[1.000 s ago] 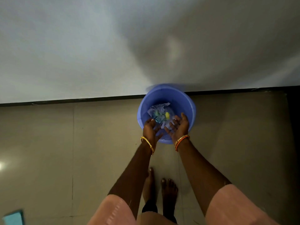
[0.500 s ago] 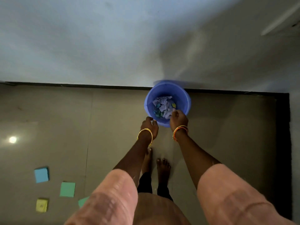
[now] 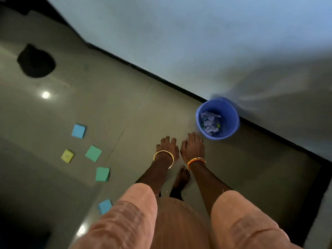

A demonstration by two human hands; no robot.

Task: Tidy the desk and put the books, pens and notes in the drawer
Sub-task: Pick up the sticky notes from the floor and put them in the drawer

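Observation:
Several sticky-note pads lie on the floor at the left: a blue pad (image 3: 78, 131), a yellow pad (image 3: 67, 156), a green pad (image 3: 93, 153), a second green pad (image 3: 102, 174) and another blue pad (image 3: 105, 206) by my left sleeve. My left hand (image 3: 168, 147) and my right hand (image 3: 192, 147) hang side by side above the floor, palms down, fingers relaxed, holding nothing. Both are just left of a blue bin (image 3: 228, 106) that holds crumpled paper scraps (image 3: 209, 124).
The bin stands against a pale wall (image 3: 197, 42) with a dark skirting line. A round black object (image 3: 36, 61) sits on the floor at the far left. My bare foot (image 3: 182, 178) shows below my hands. The tiled floor (image 3: 125, 108) reflects light spots.
My hands have drawn back from over the bin and now hold nothing. The view has swung left, so the bin sits to the right and more note pads show.

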